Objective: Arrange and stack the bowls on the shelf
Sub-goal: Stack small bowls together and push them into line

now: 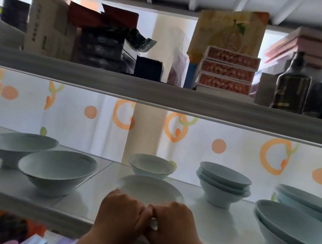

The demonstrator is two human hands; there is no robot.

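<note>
No readable text: marks on carton (51, 22) and dark boxes (102, 50) blurred; card (230, 31) shows fruit print only.

Left hand (121, 216) and right hand (173, 226) side by side at near edge of shelf (20, 190), knuckles up, thumbs touching at centre. Fingers (123, 199) of both curled shut over near rim of shallow bowl (149, 190), clamped on it. Fingertips hidden under bowl, can't tell exact contact. Wrists come up from below shelf edge.

Held bowl at shelf centre, near edge, roughly level. Small bowl (151, 165) just behind it, far side. Left: two wide footed bowls, far one (19, 143), near one (57, 169), rims overlapping in view, touching or not can't tell. Right of centre: stack (223, 182) of shallow bowls nested in a footed one. Far right: nested big bowls (293, 235) near, another nested stack (307, 201) behind.

Upper shelf: pink boxes (228, 71) stacked three high, pump bottle (291, 87) right of them. Curtain (272, 155) with orange rings behind.
</note>
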